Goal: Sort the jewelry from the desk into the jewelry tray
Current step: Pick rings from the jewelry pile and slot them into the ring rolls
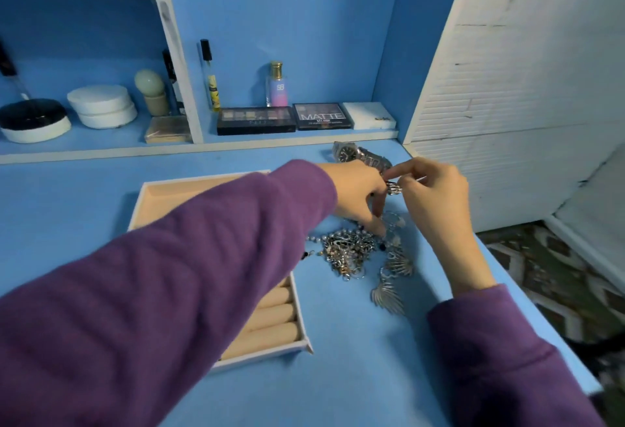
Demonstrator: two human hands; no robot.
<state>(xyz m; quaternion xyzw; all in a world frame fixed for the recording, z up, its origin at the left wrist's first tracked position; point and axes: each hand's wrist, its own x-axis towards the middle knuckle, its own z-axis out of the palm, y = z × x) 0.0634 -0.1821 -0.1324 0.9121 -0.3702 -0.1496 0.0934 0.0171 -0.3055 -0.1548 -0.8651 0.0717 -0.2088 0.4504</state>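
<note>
Purple left sleeve [169, 291] crosses beige padded jewelry tray [203, 186], kept close. Left hand [358, 196] and right hand [436, 203] both pinch small silver piece [394, 188] above tangled silver jewelry heap [351, 250] on blue tabletop [338, 376]; I guess pulling it free.

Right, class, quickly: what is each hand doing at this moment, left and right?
Left hand: fingers down at the jewelry pile; grip cannot be told.
Right hand: pinches a small silver piece.
</note>
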